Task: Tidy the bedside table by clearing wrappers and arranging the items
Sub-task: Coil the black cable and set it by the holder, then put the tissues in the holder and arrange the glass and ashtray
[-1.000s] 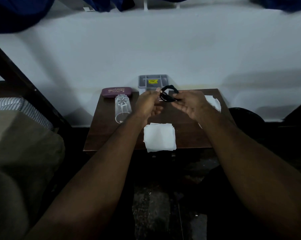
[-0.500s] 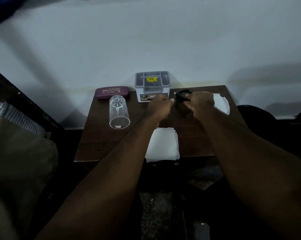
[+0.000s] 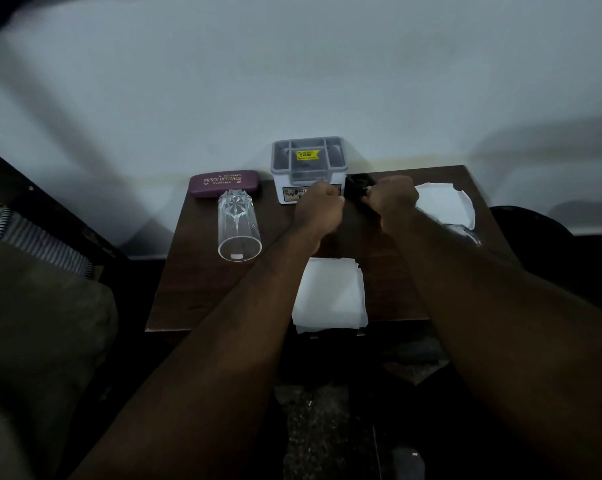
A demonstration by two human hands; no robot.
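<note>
A coiled black cable (image 3: pixel 358 187) sits just right of the grey organiser box (image 3: pixel 309 168) at the back of the brown bedside table (image 3: pixel 195 289). My right hand (image 3: pixel 395 199) grips the coil with curled fingers. My left hand (image 3: pixel 318 211) is fisted beside it, pinching the cable's end; the fingertips are hidden. A folded white tissue (image 3: pixel 330 294) lies at the front edge. A torn white wrapper (image 3: pixel 443 206) lies at the right.
A clear glass (image 3: pixel 238 225) lies on its side at the left, mouth toward me. A maroon spectacle case (image 3: pixel 225 183) rests behind it against the white wall. A bed with striped bedding (image 3: pixel 33 233) stands at the left. Dark floor lies below.
Both hands lowered the black cable coil from mid-air toward the back of the table, right of the organiser. The camera tilted down and closer.
</note>
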